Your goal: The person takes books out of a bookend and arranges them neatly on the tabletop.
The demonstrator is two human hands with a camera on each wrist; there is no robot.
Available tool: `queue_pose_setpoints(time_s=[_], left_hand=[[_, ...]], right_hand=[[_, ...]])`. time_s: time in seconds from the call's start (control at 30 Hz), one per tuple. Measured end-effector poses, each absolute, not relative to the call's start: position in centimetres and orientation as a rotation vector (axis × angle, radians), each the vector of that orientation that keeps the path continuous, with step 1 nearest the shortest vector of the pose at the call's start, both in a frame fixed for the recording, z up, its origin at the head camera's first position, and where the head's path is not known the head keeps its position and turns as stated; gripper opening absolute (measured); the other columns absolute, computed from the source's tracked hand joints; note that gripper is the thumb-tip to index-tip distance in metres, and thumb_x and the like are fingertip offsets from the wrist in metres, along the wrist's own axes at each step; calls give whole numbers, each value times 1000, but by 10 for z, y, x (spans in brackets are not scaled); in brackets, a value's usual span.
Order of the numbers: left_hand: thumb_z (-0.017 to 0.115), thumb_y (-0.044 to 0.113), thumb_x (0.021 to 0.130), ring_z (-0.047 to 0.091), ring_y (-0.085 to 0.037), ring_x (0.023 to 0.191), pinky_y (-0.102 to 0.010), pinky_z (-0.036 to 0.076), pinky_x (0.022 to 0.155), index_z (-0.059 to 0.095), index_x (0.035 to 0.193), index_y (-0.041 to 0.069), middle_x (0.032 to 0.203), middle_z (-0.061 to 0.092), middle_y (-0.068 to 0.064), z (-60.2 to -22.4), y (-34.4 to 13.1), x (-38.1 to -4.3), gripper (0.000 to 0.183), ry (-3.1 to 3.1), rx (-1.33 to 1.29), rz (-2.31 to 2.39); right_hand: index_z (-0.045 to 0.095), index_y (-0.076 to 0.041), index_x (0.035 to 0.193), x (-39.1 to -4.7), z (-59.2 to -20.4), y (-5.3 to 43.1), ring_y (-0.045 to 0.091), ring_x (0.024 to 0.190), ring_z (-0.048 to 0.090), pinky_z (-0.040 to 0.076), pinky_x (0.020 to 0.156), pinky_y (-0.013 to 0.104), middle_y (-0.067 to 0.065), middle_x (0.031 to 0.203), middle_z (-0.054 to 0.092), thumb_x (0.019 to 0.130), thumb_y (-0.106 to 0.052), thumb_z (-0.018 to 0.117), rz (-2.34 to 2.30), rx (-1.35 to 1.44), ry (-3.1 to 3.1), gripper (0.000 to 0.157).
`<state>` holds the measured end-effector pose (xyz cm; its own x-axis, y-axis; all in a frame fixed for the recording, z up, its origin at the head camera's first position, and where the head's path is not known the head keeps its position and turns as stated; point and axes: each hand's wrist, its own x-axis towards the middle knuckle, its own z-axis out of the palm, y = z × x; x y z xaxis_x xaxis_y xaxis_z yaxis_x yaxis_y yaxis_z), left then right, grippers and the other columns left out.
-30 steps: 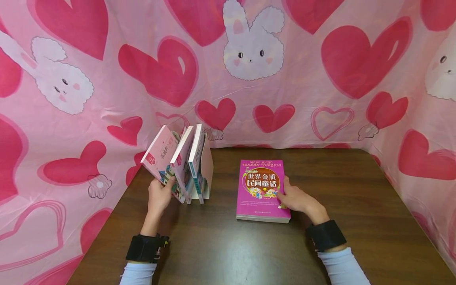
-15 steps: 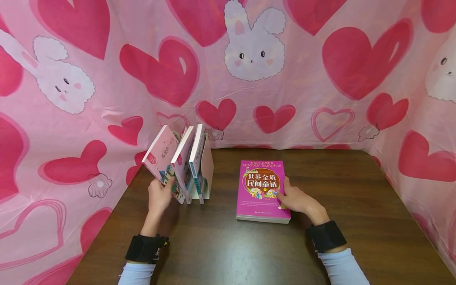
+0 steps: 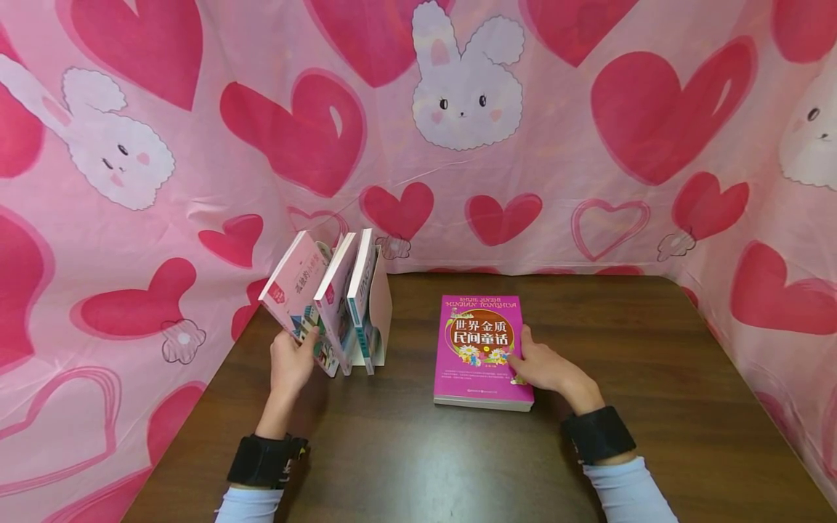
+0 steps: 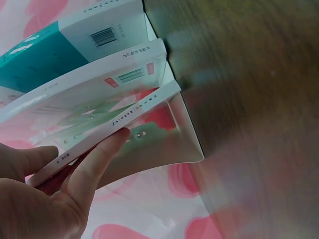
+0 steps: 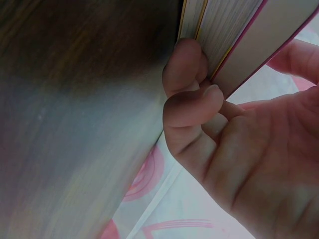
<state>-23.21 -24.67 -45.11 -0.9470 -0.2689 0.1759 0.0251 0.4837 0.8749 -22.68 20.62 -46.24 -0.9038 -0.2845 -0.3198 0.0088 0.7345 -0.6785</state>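
"What's placed where?"
"Purple-topped stack [image 3: 480, 356] right of the rack [image 3: 381, 312], my right hand [image 3: 552, 369] gripping its edge; pink book [image 3: 296, 274] tilted at the rack's left end, pinched by my left hand [image 3: 291, 362]."
"Handling?"
"I'd pinch lightly, and support the stack level."

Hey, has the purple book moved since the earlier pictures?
No. In the head view, the purple book keeps its place against the far edge of the table, the right hand gripping its right side.
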Motion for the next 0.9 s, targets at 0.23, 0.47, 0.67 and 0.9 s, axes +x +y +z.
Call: queue_pose_setpoints(time_s=[0.23, 0.47, 0.67, 0.9], left_hand=[[59, 18, 109, 63, -48, 123, -61, 50, 99, 52, 147, -6, 140, 61, -29, -450, -249, -230, 46, -2463, 198, -1451], [60, 19, 109, 62, -48, 125, -61, 50, 101, 52, 148, -6, 140, 61, -29, -449, -250, -225, 47, -2462, 186, -1448], [60, 19, 109, 64, -47, 123, -61, 51, 99, 53, 146, -7, 138, 62, -30, -447, -249, -221, 46, -2462, 178, -1417], [60, 17, 108, 66, -47, 119, -61, 53, 96, 56, 144, -8, 135, 64, -30, -444, -249, -216, 44, -2452, 176, -1378]], right_hand=[[-1, 16, 160, -235, -475, 213, 38, 128, 50, 40, 110, 64, 37, 157, 35, 107, -47, 54, -958, -227, 2560, 99], [-1, 11, 162, -244, -490, 219, 34, 125, 51, 41, 110, 62, 34, 157, 38, 104, -53, 57, -961, -233, 2563, 104], [-2, 18, 158, -231, -470, 210, 41, 124, 51, 40, 109, 65, 40, 154, 37, 107, -41, 54, -983, -223, 2551, 96], [-3, 18, 158, -225, -461, 204, 40, 126, 49, 39, 111, 64, 39, 156, 34, 109, -34, 52, -973, -208, 2551, 90]])
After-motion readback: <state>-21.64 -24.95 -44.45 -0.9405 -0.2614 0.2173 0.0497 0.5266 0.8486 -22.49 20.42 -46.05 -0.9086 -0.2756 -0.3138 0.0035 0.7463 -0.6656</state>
